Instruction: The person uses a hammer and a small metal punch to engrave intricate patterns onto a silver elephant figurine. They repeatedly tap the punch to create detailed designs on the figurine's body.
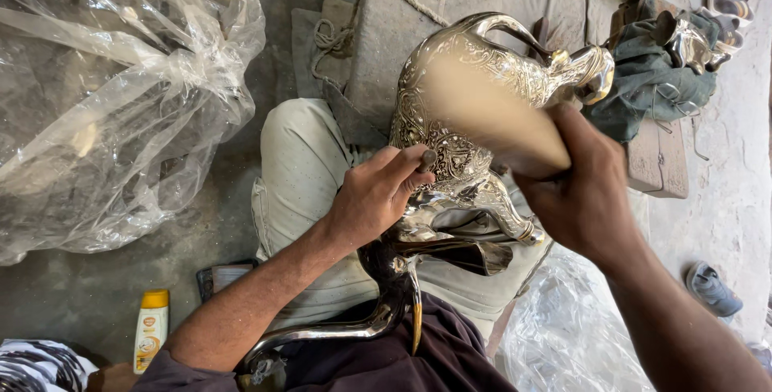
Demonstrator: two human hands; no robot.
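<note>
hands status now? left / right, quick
Left hand: closed, gripping the ornate silver jug at its narrow waist.
Right hand: closed on a blurred tan cloth or pad, pressed against the jug.

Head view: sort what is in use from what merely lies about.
In use:
ornate silver jug
left hand steadying it
right hand with a blurred tan cloth

Lying about:
clear plastic sheeting
yellow bottle
green cloth bundle
grey shoe

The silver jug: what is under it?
Under the jug are the person's lap in pale trousers and a curved handle. The jug hides the lap directly beneath.
</note>
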